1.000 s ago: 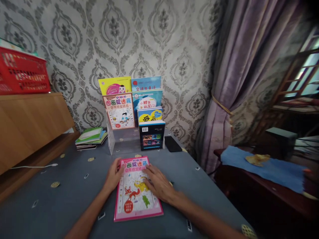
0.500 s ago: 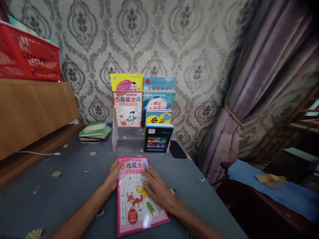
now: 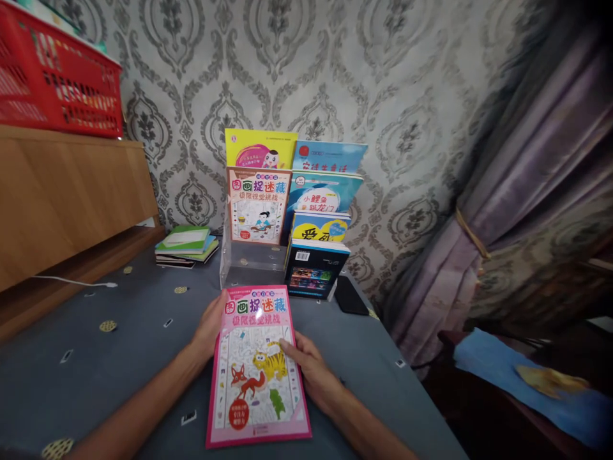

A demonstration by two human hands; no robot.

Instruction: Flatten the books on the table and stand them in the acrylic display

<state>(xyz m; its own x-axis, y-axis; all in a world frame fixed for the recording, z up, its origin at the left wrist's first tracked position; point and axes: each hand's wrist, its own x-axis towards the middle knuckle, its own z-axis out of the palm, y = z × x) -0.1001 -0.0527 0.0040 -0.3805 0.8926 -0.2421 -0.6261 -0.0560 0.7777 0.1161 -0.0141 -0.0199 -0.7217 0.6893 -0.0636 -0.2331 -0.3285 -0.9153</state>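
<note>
A pink picture book (image 3: 256, 399) with a fox and a yellow striped cat on its cover is between my hands, cover facing me. My left hand (image 3: 209, 327) grips its upper left edge, the fingers mostly hidden behind it. On the right edge, my right hand (image 3: 313, 369) is closed with the thumb on the cover beside the cat and the fingers behind. Just beyond stands a clear tiered book rack (image 3: 256, 276). Its left side bears a yellow book (image 3: 261, 140) and a similar orange-edged picture book (image 3: 258, 211); several blue and dark books (image 3: 316, 268) fill the right side.
A stack of thin books (image 3: 186, 246) lies left of the rack, near a white cable (image 3: 76, 280). A black phone-like slab (image 3: 352, 295) lies to its right. A red basket (image 3: 62, 76) sits on a wooden shelf (image 3: 76, 185). A purple curtain (image 3: 431, 281) hangs at right.
My right hand has moved from lying across the cover to gripping the book's right edge. The book's top now appears raised and more toward me. The view has shifted slightly.
</note>
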